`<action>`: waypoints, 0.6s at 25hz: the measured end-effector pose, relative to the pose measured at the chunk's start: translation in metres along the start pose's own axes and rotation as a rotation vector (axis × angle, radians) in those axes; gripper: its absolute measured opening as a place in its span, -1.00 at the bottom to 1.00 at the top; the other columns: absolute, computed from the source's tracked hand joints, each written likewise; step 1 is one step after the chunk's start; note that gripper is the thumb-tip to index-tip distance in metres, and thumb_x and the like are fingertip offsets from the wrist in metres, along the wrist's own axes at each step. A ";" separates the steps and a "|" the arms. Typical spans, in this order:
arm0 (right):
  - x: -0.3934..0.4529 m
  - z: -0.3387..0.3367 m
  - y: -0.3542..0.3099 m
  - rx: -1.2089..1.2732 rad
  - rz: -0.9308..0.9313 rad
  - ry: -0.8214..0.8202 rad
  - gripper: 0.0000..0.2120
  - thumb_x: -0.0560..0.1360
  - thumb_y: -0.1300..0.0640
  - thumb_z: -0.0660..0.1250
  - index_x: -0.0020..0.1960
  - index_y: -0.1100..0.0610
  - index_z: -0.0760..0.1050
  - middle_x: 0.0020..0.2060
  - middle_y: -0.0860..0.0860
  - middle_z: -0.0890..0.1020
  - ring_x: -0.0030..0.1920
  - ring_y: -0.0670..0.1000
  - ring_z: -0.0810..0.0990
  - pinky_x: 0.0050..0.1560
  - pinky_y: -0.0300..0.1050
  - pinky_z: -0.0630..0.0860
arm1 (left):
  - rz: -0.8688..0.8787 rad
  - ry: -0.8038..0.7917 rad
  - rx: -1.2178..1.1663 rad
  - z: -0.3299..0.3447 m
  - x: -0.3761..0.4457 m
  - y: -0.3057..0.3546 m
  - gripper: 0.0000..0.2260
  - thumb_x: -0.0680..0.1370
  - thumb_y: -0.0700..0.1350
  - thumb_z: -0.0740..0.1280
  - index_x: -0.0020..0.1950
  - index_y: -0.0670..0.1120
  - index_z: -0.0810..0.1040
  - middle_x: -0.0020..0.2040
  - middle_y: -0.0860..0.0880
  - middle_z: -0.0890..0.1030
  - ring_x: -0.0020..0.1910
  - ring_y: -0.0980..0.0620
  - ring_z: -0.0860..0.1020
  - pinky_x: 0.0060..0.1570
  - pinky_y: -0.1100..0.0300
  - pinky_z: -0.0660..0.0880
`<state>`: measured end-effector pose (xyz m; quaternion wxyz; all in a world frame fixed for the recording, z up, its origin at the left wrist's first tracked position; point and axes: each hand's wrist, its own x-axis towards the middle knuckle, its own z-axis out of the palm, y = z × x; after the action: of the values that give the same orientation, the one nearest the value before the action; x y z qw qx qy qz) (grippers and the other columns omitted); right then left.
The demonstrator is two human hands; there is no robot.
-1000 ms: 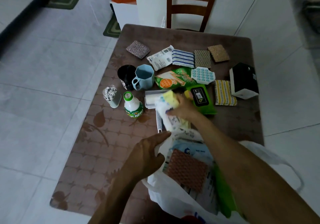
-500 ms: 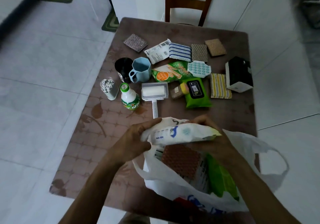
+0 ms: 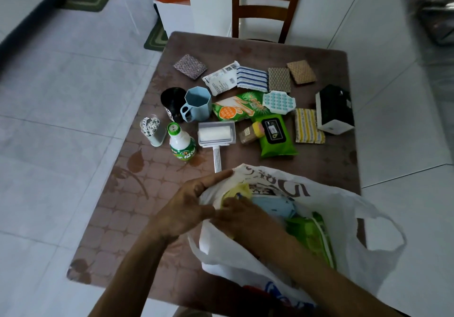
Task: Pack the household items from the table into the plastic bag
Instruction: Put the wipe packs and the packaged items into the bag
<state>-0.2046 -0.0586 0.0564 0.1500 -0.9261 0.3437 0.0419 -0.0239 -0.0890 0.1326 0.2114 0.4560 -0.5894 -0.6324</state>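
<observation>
a: where's the bag now?

b: the plastic bag sits at the near right of the table, mouth open. the packet that was held above the mouth half a second ago has gone down inside; only a yellow and blue bit shows under the fingers.

a: and the hands?

b: the left hand pinches the bag's near-left rim, thumb and fingers clamped on the plastic. the right hand is inside the mouth, pushing down on that packet. whether its fingers curl round it or just press, i cannot tell; they are half hidden.

a: so one more item packed?

b: i'd judge so, or nearly. a second ago that hand was out over the middle of the table, lifting the packet from beside the green wipes.

a: what's left?

b: plenty. the lint roller lies just beyond the bag, the spray bottle to its left, then the blue mug, black cup, cloths and pads further off, a black and white box at far right.
</observation>
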 end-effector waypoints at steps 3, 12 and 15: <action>0.013 0.004 -0.014 0.230 0.062 -0.223 -0.57 0.55 0.11 0.23 0.41 0.06 0.37 0.40 0.04 0.42 0.38 0.12 0.38 0.38 0.07 0.25 | 0.064 -0.037 0.124 0.006 0.001 0.001 -0.36 0.40 -0.31 0.45 0.46 -0.08 0.37 0.33 0.05 0.53 0.19 0.23 0.57 0.12 0.28 0.54; 0.004 -0.091 0.149 0.747 0.920 0.617 -0.84 0.48 0.14 0.38 0.06 0.07 0.58 -0.02 0.03 0.67 -0.02 0.02 0.63 -0.15 -0.10 0.53 | 0.278 0.141 0.718 0.014 0.053 0.008 -0.68 0.41 0.13 0.34 0.11 0.09 0.64 0.26 -0.01 0.58 0.18 0.08 0.53 0.13 0.17 0.44; 0.032 -0.057 0.218 0.762 1.228 0.269 -0.47 0.44 0.03 0.42 0.33 0.18 0.37 0.23 0.14 0.54 0.14 0.15 0.55 -0.09 -0.07 0.45 | 0.237 0.000 1.003 0.025 0.078 0.017 -0.74 0.45 0.04 0.33 0.11 0.06 0.63 0.20 0.01 0.61 0.11 -0.03 0.56 0.05 0.04 0.52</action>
<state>-0.3233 -0.2522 0.0504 0.3674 -0.4477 0.8066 -0.1180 -0.0878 -0.1418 0.1203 0.0370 0.4314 -0.8679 -0.2436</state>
